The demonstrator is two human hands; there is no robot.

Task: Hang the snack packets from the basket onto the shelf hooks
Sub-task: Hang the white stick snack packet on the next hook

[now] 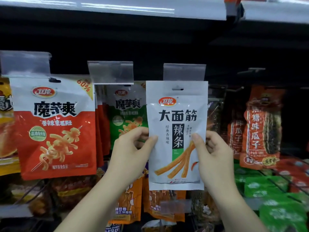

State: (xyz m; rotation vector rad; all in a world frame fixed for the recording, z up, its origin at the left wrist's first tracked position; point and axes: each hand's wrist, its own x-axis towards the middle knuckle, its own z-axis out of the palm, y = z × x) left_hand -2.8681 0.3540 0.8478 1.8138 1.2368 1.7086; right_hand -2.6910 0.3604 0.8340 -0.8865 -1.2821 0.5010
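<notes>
White plastic fills the space between both hands: a white snack packet (177, 136) held upright and facing the camera. The left hand (132, 151) pinches its left edge about halfway up, thumb on the front and the other fingers curled behind. The right hand (212, 151) grips the right edge at the same height in the same way, thumb pressed on the front.

Above the hands, the packet's hanging slot (177, 88) sits just below a clear plastic label holder (184, 72); whether the slot is on a hook cannot be told.

Left of the left hand, partly behind the held packet, hangs a green and white packet (127, 113) under a second clear holder (110, 72). Further left hangs a large red and white packet (53, 128) under a third holder (25, 63).

Right of the right hand hangs an orange-red packet of seeds (262, 129), with a bare hook (237, 89) above it.

Below the hands, orange packets (128, 201) hang on a lower row, and green packets (274, 198) lie to the lower right.
</notes>
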